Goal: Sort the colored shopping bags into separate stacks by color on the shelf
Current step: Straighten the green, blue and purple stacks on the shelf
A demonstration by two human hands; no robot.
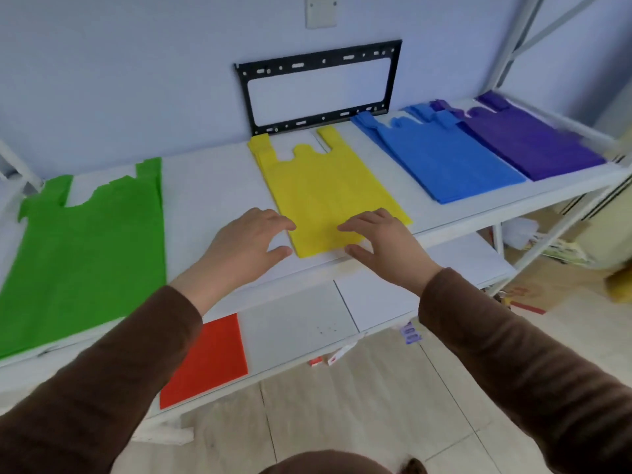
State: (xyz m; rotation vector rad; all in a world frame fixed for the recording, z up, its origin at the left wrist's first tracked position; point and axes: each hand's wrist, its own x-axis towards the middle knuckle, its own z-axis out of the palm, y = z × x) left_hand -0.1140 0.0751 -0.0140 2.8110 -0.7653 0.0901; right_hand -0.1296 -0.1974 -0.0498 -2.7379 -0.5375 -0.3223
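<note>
On the white shelf (212, 186) lie flat stacks of bags: green (92, 254) at the left, yellow (321, 186) in the middle, blue (441, 155) and purple (526, 142) at the right. My left hand (249, 237) hovers at the yellow stack's near left corner, fingers relaxed and spread. My right hand (383, 237) rests its fingertips on the yellow stack's near right part. Neither hand holds a bag. A red bag (208, 360) lies on the lower shelf.
A black metal bracket (318, 87) leans on the wall behind the yellow stack. White shelf posts (513, 39) rise at the right. Boxes and clutter sit on the floor at the right. The lower shelf (301, 323) juts out below.
</note>
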